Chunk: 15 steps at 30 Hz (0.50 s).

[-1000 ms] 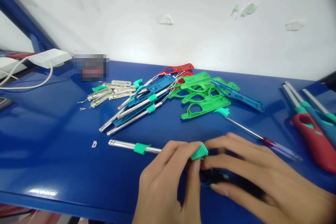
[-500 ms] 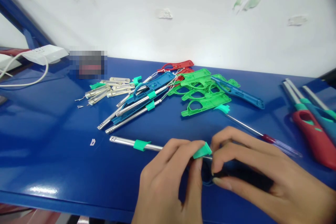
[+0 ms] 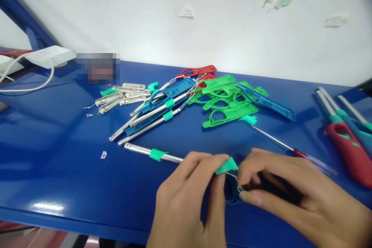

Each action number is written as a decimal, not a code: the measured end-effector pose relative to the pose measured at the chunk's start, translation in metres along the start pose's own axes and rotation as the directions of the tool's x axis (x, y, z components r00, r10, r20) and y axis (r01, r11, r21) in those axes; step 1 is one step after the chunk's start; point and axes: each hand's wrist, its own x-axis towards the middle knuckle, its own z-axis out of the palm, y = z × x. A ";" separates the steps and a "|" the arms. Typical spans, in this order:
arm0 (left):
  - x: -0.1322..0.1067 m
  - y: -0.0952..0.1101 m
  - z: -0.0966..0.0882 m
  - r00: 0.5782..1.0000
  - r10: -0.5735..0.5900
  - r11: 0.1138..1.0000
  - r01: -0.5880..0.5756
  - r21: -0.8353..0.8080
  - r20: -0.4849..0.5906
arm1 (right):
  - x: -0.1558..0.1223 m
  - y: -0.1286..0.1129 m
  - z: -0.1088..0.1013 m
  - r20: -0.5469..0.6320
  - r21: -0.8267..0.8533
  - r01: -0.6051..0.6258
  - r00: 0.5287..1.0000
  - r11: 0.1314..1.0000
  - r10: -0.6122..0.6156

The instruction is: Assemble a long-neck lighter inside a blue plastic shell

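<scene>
My left hand [image 3: 188, 197] is closed, its thumb and index finger pinching a small green plastic trigger [image 3: 228, 166]. Beneath the fingers lies a blue lighter handle half [image 3: 231, 195], largely covered by both hands. A silver lighter tube [image 3: 138, 149] with a green collar [image 3: 158, 155] sticks out to the left of that hand. Just right of the trigger, the thumb and fingertips of my right hand [image 3: 279, 186] pinch a thin white wire [image 3: 239, 189] over the blue handle half.
Green handle halves [image 3: 232, 114] are piled behind my hands, beside blue halves with metal tubes [image 3: 157, 112]. Clear fuel tanks [image 3: 109, 102] lie at left. A screwdriver [image 3: 302, 155] rests behind my right hand. Lighters with a red handle [image 3: 348, 155] and blue ones stand right.
My right hand has shifted slightly right and its fingertips have drawn closer together, with the white wire now showing at them. My left hand keeps its pinch on the green trigger.
</scene>
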 end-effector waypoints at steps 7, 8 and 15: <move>0.000 0.001 -0.001 1.000 -0.011 1.000 0.011 0.023 0.018 | 0.001 -0.001 -0.008 -0.044 -0.029 0.030 0.999 0.999 -0.031; 0.000 0.001 -0.001 1.000 -0.008 1.000 0.007 0.027 0.017 | 0.001 -0.001 -0.008 -0.063 -0.037 0.037 0.997 0.999 -0.039; 0.002 0.004 0.000 0.999 -0.030 0.999 0.029 0.034 0.032 | 0.017 -0.026 -0.007 -0.205 0.072 0.091 0.976 0.993 -0.075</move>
